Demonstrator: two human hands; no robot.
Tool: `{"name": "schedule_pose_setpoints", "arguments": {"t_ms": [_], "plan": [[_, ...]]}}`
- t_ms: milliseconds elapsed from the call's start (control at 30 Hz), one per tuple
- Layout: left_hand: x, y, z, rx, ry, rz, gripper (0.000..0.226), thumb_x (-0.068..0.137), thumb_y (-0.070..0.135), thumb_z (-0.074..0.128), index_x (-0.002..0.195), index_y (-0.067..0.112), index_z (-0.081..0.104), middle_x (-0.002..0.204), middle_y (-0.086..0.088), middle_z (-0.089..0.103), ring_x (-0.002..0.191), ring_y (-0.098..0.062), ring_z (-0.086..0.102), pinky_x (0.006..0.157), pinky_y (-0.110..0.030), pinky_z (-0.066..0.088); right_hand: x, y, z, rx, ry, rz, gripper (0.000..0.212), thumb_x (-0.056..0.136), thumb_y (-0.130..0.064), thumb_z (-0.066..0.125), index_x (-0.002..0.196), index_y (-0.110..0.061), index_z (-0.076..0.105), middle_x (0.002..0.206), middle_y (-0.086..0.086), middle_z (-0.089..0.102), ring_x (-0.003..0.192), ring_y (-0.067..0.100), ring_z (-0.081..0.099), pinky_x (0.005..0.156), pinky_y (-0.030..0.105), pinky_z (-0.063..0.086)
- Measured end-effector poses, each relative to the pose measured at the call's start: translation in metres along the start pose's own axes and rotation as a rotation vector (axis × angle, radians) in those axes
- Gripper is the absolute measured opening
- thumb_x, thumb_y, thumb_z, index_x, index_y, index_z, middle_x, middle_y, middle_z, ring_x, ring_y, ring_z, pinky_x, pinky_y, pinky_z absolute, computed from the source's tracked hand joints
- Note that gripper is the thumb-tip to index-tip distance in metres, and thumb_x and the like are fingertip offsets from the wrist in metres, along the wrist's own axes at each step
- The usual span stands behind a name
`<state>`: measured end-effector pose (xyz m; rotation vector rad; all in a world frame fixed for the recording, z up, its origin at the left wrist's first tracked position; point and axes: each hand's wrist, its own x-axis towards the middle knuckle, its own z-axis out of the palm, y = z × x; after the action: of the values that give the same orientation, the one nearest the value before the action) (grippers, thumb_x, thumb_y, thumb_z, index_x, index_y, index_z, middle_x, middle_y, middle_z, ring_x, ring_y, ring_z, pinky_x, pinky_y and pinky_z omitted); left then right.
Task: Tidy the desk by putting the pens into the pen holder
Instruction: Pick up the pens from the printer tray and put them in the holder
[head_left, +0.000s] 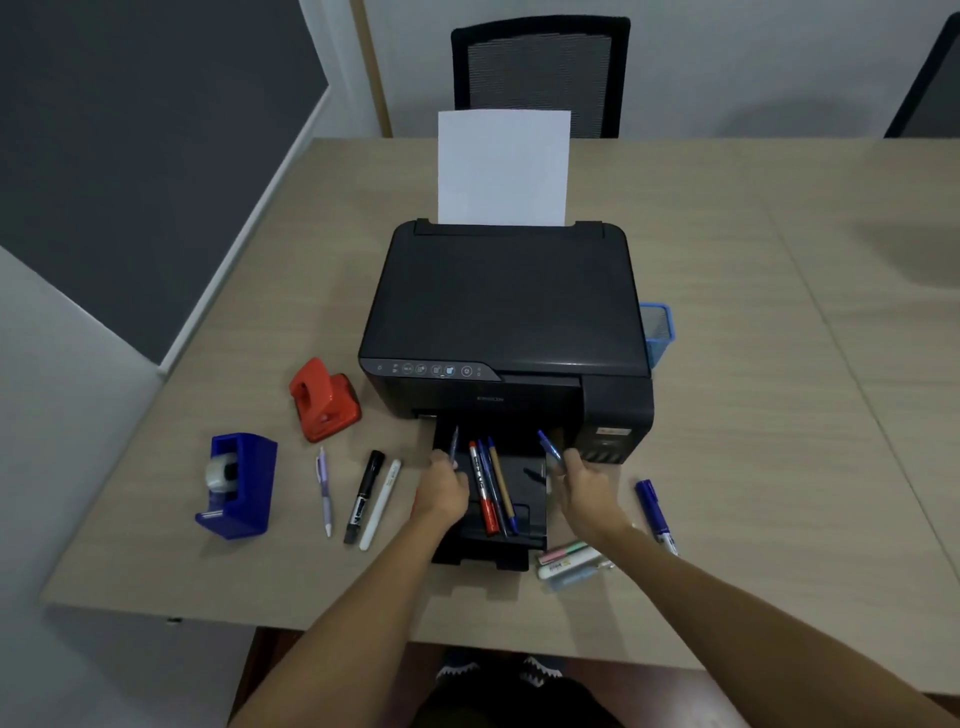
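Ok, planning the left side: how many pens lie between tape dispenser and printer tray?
3: purple pen nearest the dispenser, black marker midway, white pen nearest the tray. None seems hidden.

An office: a black printer (506, 322) loaded with paper (503, 169) sits on a long wood-grain desk (779, 364), mesh chair (540, 73) behind, tape dispenser (239, 486) nearby.

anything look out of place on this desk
Yes: pens lie on the printer's output tray, not a spot for stationery. The blue mesh pen holder sits half-hidden behind the printer.
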<state>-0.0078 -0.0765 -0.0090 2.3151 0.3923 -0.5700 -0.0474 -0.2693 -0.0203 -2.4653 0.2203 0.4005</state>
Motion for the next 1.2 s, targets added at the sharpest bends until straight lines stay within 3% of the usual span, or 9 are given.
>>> {"name": "schedule_pose_setpoints", "arguments": {"t_ms": [133,300,433,633,733,833,1000,1067,1200], "plan": [[-0.005,0.005,0.0,0.038,-0.026,0.029,0.041,0.088,0.031,0.064,0.111,0.001,0.048,0.101,-0.019,0.066,0.092,-0.034,0.067,0.062,-0.03,0.043,0.0,-0.02,0.0,0.142,0.049,0.052,0.014,0.095,-0.009,0.041,0.1,-0.004,0.054,0.085,0.01,0.059,0.071,0.021,0.054,0.049,0.021,0.037],[-0.002,0.001,0.0,0.18,-0.005,0.057,0.032,0.087,0.021,0.062,0.111,0.001,0.054,0.11,-0.017,0.067,0.101,-0.032,0.065,0.078,-0.036,0.053,0.004,-0.039,0.009,0.173,0.061,0.142,0.01,0.091,-0.013,0.051,0.085,-0.007,0.055,0.082,0.011,0.061,0.076,0.026,0.058,0.062,0.029,0.042],[0.001,-0.008,-0.007,0.242,0.01,0.048,0.031,0.093,0.021,0.054,0.116,-0.001,0.056,0.111,-0.02,0.067,0.104,-0.034,0.064,0.077,-0.035,0.05,0.007,-0.056,0.026,0.129,0.074,0.18,0.021,0.086,-0.025,0.061,0.077,-0.009,0.05,0.079,0.01,0.059,0.076,0.029,0.061,0.064,0.032,0.045],[0.012,-0.021,-0.036,0.21,-0.133,0.105,0.03,0.099,0.017,0.036,0.096,-0.004,0.058,0.097,-0.019,0.065,0.079,-0.027,0.061,0.071,-0.028,0.039,0.014,-0.072,0.042,-0.083,0.05,0.225,0.027,0.091,-0.018,0.052,0.11,0.002,0.055,0.114,0.022,0.061,0.102,0.039,0.063,0.081,0.04,0.051],[0.008,-0.024,-0.058,-0.101,-0.296,-0.002,0.022,0.101,0.017,0.035,0.096,0.003,0.051,0.086,-0.006,0.06,0.06,-0.011,0.045,0.056,-0.027,0.035,0.018,-0.075,0.039,-0.175,0.013,0.223,0.029,0.095,-0.011,0.04,0.12,0.003,0.048,0.124,0.024,0.054,0.111,0.039,0.057,0.088,0.041,0.047],[-0.002,-0.018,-0.093,-0.422,-0.509,-0.088,0.019,0.102,0.014,0.038,0.11,0.004,0.052,0.082,-0.004,0.055,0.068,-0.013,0.047,0.065,-0.028,0.046,0.01,-0.076,0.026,-0.231,-0.005,0.138,0.028,0.097,-0.011,0.035,0.119,0.003,0.044,0.12,0.025,0.056,0.109,0.039,0.056,0.084,0.042,0.044],[-0.018,0.036,-0.147,-0.624,-0.691,0.1,0.02,0.1,0.004,0.041,0.108,0.005,0.06,0.092,-0.007,0.062,0.082,-0.016,0.061,0.075,-0.035,0.058,-0.037,-0.061,-0.028,-0.191,-0.003,-0.121,0.013,0.097,-0.017,0.037,0.107,-0.009,0.04,0.099,0.016,0.056,0.089,0.032,0.051,0.07,0.038,0.038],[-0.02,0.07,-0.155,-0.643,-0.697,0.191,0.021,0.1,0.002,0.04,0.11,0.006,0.058,0.104,-0.011,0.069,0.095,-0.02,0.067,0.079,-0.038,0.058,-0.052,-0.052,-0.054,-0.064,0.092,-0.219,0.012,0.098,-0.019,0.038,0.105,-0.012,0.044,0.095,0.007,0.051,0.083,0.024,0.047,0.071,0.029,0.036],[-0.024,0.158,-0.137,-0.616,-0.665,0.39,0.02,0.1,-0.001,0.038,0.108,0.007,0.054,0.119,-0.015,0.065,0.111,-0.026,0.064,0.084,-0.04,0.059,-0.049,-0.025,-0.113,0.189,0.565,-0.137,0.025,0.099,-0.023,0.034,0.086,-0.012,0.052,0.08,-0.009,0.057,0.082,0.019,0.049,0.07,0.022,0.03]]}}
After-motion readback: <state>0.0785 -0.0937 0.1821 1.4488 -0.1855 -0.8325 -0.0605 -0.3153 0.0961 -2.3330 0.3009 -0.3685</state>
